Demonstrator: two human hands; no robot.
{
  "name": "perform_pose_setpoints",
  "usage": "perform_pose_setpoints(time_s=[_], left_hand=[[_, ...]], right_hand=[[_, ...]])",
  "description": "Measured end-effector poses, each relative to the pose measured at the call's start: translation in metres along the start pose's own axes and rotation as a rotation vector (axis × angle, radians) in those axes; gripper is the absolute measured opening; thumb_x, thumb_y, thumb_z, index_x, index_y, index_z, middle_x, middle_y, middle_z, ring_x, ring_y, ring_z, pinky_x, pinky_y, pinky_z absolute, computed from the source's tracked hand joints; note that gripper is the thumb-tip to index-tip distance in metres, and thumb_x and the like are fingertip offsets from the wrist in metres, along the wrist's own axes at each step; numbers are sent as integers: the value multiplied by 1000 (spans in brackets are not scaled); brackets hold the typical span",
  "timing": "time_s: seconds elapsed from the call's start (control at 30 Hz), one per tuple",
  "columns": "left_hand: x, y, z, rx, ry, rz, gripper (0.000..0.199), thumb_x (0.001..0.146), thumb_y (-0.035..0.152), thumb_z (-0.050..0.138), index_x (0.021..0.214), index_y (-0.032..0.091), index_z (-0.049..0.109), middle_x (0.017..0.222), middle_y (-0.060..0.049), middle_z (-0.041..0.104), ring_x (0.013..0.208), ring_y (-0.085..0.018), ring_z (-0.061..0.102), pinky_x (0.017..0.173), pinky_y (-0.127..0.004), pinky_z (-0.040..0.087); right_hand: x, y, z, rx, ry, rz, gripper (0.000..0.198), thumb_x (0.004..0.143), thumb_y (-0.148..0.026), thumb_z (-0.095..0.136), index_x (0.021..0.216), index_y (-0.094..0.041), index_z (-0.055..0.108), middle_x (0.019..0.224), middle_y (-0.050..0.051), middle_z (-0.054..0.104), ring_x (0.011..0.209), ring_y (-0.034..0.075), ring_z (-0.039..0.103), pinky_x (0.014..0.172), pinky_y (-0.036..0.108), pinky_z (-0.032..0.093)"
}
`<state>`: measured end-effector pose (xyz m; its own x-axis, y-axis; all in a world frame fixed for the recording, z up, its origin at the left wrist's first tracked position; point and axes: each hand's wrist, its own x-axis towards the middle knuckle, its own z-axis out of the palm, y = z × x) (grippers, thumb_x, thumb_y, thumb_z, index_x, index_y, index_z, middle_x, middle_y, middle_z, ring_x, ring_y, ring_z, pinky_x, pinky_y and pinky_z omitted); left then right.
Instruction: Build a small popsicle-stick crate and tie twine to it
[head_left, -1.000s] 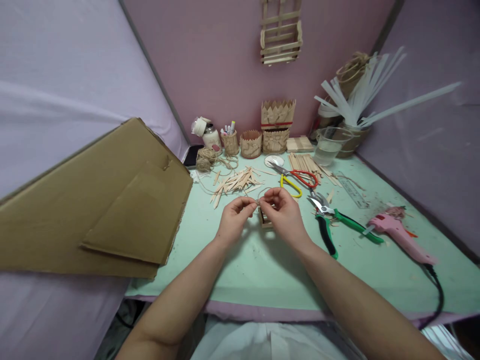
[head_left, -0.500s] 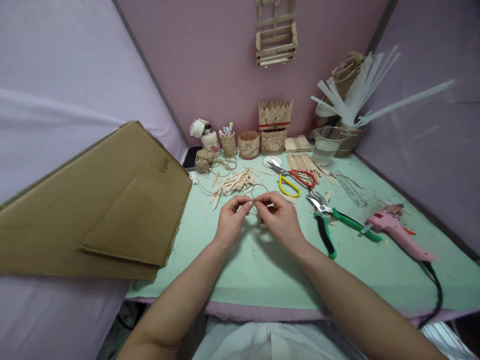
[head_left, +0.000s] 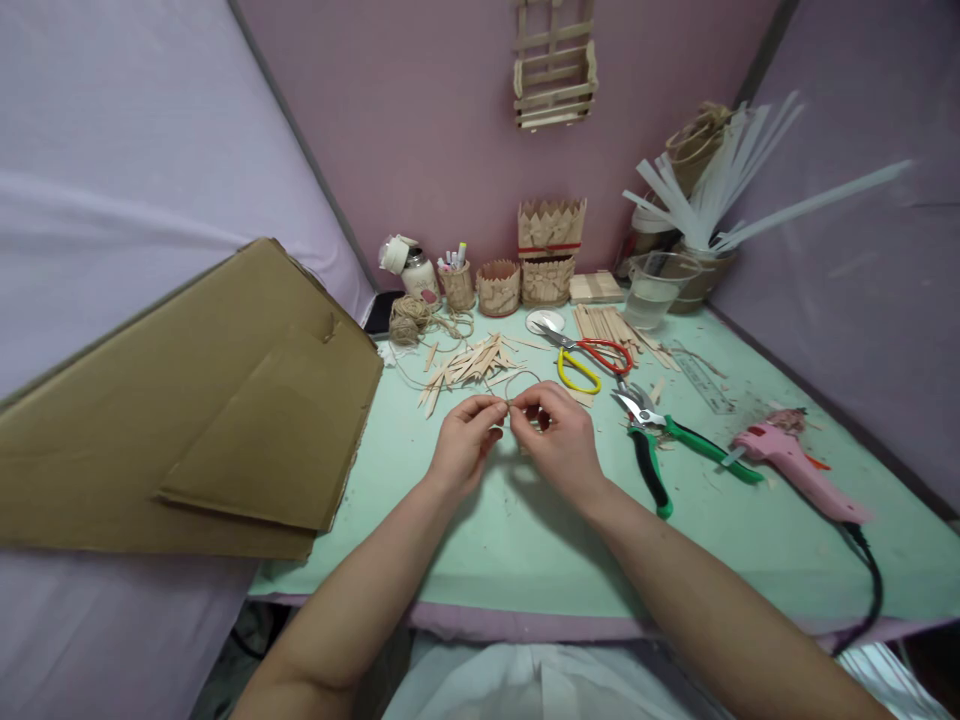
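Observation:
My left hand (head_left: 466, 440) and my right hand (head_left: 559, 432) meet fingertip to fingertip above the middle of the table, both closed in a pinch. Between them they hold a thin length of twine (head_left: 517, 376), which loops up just beyond the fingers. A strand trails left toward a ball of twine (head_left: 409, 320). Behind my hands lies a loose heap of split wooden sticks (head_left: 480, 362). Scissors with one red and one yellow handle (head_left: 579, 370) rest beyond my right hand. My fingers hide the exact spot where the twine is gripped.
Green-handled pruning shears (head_left: 651, 470) and a pink glue gun (head_left: 799, 465) lie to the right. Cardboard sheets (head_left: 262, 430) lean at the left. Along the back stand stick-covered holders (head_left: 498, 290), a plastic cup of water (head_left: 651, 300) and a pot of glue sticks (head_left: 694, 290).
My fingers have shifted slightly on the twine, the left fingers curling a little more and the right fingers lifting somewhat. Things on the table stay where they were.

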<state>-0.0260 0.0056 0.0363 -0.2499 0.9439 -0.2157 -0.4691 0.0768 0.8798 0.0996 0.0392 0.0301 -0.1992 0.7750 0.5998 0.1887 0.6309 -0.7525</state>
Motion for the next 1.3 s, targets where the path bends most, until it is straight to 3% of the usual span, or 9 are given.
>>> perform_pose_setpoints(time_s=[0.17, 0.27, 0.37, 0.5, 0.67, 0.8, 0.93, 1.1, 1.3], left_hand=[[4, 5, -7, -83, -132, -222, 20, 65, 21, 80, 69, 13, 63, 61, 2, 54, 51, -6, 46, 43, -17, 31], [3, 5, -7, -74, -141, -178, 24, 64, 25, 83, 75, 14, 65, 67, 1, 59, 58, -7, 52, 50, -17, 37], [1, 2, -6, 45, -88, 36, 26, 64, 30, 84, 79, 16, 67, 75, 0, 64, 68, -9, 57, 61, -20, 44], [0, 1, -4, 234, -51, 263, 20, 65, 29, 81, 76, 17, 69, 72, 0, 65, 67, -11, 56, 63, -24, 44], [-1, 1, -5, 462, -44, 360, 7, 73, 23, 72, 76, 17, 71, 74, -2, 70, 71, -15, 60, 70, -28, 46], [-1, 0, -7, 631, -9, 458, 3, 75, 19, 69, 72, 18, 70, 73, -2, 70, 71, -16, 61, 70, -27, 45], [0, 1, -7, 595, -1, 405, 3, 74, 20, 70, 71, 17, 70, 71, -2, 69, 69, -15, 60, 67, -27, 44], [1, 3, -7, 452, -30, 259, 12, 68, 25, 77, 76, 17, 73, 74, -3, 71, 69, -15, 60, 68, -28, 45], [0, 2, -6, 329, -57, 264, 17, 67, 28, 80, 81, 18, 77, 80, -4, 73, 72, -16, 61, 71, -29, 46]], right_hand=[[-1, 3, -2, -56, -70, -255, 11, 88, -15, 54, 81, -22, 60, 85, 5, 63, 84, 19, 58, 74, 34, 48], [2, 2, -4, 6, -77, -106, 9, 87, -18, 57, 80, -23, 59, 85, 3, 62, 77, 17, 57, 68, 31, 48], [5, 0, -5, 105, -108, 83, 7, 85, -22, 59, 79, -23, 58, 84, 2, 61, 70, 15, 55, 60, 28, 46], [6, -1, -5, 157, -120, 140, 13, 88, -26, 57, 76, -23, 58, 82, 2, 60, 77, 16, 56, 61, 27, 45], [4, 0, -4, 175, -116, 195, 14, 89, -30, 55, 78, -23, 57, 82, 2, 58, 77, 16, 55, 64, 28, 45], [3, 2, -3, 235, -27, 349, 17, 88, -38, 55, 81, -22, 55, 78, 0, 57, 71, 16, 52, 63, 28, 43], [8, 4, -6, 334, -33, 493, 23, 83, -45, 59, 80, -22, 56, 68, -3, 53, 59, 13, 47, 54, 27, 39], [15, 2, -12, 374, -85, 546, 25, 80, -45, 63, 74, -21, 58, 59, -5, 48, 54, 12, 43, 52, 26, 37], [15, 3, -11, 449, -154, 570, 33, 88, -47, 50, 73, -21, 62, 59, -3, 50, 53, 12, 45, 50, 26, 37]])
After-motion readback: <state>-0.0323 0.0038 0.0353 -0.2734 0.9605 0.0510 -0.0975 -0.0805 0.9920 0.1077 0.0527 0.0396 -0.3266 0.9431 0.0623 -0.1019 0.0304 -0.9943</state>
